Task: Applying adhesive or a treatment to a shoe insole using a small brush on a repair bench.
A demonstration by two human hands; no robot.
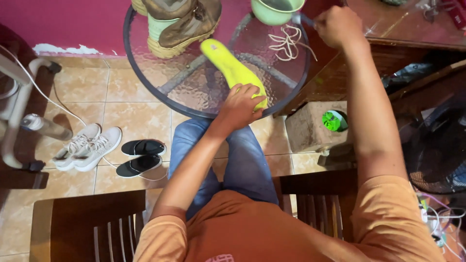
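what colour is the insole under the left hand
Bright yellow-green insole, lying on the glass table; the left hand rests on its near end. Head view.
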